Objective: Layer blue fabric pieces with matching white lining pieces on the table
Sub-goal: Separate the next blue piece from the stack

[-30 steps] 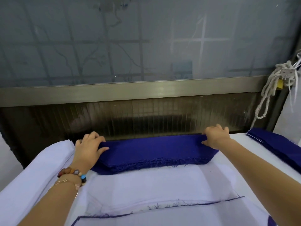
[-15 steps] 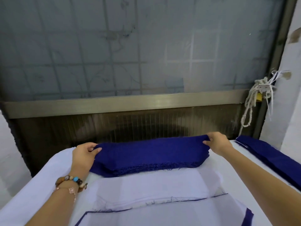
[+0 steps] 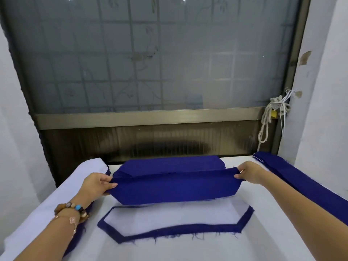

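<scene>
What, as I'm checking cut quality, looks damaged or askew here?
The layered blue piece under the white lining piece has loose threads fraying along its near edge; otherwise nothing stands out.

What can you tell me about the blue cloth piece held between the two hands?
The blue cloth piece is deep blue woven fabric, long, with angled ends. The left hand pinches one end, the right hand the other, holding it stretched above the table. A blue stack lies behind it, and a white lining piece lies below its near edge.
</scene>
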Motion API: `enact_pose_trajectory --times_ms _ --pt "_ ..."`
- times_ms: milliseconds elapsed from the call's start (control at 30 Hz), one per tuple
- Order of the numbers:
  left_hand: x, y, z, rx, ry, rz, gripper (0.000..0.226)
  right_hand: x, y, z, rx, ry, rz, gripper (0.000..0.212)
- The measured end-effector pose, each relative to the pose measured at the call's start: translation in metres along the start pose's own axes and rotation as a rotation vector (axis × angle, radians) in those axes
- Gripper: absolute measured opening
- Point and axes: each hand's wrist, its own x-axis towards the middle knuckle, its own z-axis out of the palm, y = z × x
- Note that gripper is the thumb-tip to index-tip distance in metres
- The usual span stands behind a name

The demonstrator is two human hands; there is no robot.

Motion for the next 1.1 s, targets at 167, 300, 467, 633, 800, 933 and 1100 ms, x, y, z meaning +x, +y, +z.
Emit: enact_pose_trajectory --times_ms 167,300,467,633,800,933,1100 --pt "-0.029 -0.009 0.002 0.082 -0.065 -0.065 0.011 -0.030 0.011 0.017 -0.016 -0.065 0.026 0.021" --pt "-0.042 -0.014 0.010 0.189 -0.105 -0.103 0.013 -0.049 0.014 0.028 -0.024 -0.085 0.060 0.029" --pt "-0.048 -0.021 0.021 0.232 -0.055 -0.118 0.011 -0.060 0.016 0.044 0.011 -0.046 0.122 0.025" --pt "-0.052 -0.026 0.023 0.280 -0.020 -0.102 0.021 -0.063 0.019 0.046 0.088 0.005 0.142 0.016" --pt "-0.055 -0.033 0.026 0.289 0.026 -0.062 0.023 -0.065 0.018 0.052 0.108 0.046 0.156 0.015" --pt "-0.055 -0.031 0.030 0.362 -0.005 -0.054 0.019 -0.066 0.015 0.054 0.023 0.043 0.118 0.018" --pt "-0.060 -0.028 0.041 0.524 0.001 0.050 0.021 -0.068 0.011 0.053 -0.169 0.060 0.071 0.022"
